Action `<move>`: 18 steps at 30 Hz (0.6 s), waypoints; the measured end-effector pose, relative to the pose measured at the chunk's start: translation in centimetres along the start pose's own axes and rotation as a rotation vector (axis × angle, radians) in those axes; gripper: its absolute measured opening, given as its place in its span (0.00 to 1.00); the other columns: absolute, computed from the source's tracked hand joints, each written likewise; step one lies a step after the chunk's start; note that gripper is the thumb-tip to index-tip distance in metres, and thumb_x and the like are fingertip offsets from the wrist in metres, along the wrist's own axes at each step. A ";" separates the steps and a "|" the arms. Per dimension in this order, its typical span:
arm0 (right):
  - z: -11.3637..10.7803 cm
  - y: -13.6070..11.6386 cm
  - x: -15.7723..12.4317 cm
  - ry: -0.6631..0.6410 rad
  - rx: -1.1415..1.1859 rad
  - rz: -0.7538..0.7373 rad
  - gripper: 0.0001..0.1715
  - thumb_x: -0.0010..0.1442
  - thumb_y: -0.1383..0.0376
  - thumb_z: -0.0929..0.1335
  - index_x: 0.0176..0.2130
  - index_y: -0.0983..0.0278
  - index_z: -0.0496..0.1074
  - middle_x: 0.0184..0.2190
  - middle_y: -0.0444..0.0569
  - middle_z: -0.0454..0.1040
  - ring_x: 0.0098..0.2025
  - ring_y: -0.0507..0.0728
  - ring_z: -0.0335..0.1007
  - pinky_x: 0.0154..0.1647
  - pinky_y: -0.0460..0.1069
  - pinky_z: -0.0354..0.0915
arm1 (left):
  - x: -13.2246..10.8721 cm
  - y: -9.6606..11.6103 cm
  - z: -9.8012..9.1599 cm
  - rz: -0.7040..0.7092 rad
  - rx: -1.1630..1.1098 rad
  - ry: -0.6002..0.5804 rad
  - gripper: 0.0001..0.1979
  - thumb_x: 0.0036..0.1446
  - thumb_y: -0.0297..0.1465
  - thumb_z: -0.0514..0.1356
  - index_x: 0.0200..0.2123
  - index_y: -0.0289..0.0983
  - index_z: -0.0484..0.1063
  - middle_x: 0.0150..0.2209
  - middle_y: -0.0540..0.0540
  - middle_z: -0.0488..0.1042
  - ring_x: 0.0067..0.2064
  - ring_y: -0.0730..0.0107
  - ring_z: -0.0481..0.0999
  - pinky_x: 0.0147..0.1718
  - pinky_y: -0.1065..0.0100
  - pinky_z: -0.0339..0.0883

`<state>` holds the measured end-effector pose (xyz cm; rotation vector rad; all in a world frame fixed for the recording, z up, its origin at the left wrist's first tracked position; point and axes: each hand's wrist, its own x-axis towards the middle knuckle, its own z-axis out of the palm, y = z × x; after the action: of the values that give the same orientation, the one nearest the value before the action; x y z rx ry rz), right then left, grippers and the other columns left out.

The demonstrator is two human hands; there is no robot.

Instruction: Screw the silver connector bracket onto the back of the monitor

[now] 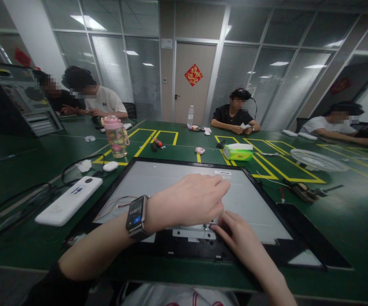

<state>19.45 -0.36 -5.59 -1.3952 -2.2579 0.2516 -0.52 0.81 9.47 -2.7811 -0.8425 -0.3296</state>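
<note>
A large flat display panel (260,212) with a grey back and black frame lies on the table before me. Over its middle, my left hand (190,199), with a smartwatch (137,216) at the wrist, is closed with its fingers curled downward. Whatever those fingers grip is hidden behind the hand. My right hand (237,231) rests at the panel's near side, thumb and fingers closed around a small spot by a silvery metal bracket (190,233). What they pinch cannot be made out. Thin wires (118,205) lie on the panel's left part.
A white power bank (71,199), black cables (24,204) and a pink-lidded bottle (115,136) stand left. Beyond the panel are a green tissue pack (237,153) and red-black tool (156,143). A dark flat slab (311,233) lies right. Several people sit around the green table (346,212).
</note>
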 end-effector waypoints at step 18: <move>0.0 -0.1 0.0 0.009 -0.013 -0.001 0.12 0.65 0.62 0.67 0.29 0.61 0.64 0.29 0.46 0.72 0.33 0.58 0.69 0.34 0.50 0.63 | -0.3 0.1 0.3 -0.032 0.030 0.004 0.11 0.67 0.37 0.50 0.42 0.36 0.65 0.28 0.48 0.74 0.27 0.66 0.72 0.25 0.65 0.56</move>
<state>19.36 -0.43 -5.52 -1.3996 -2.2565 0.2302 -0.65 0.69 9.14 -2.7414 -0.8846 -0.3257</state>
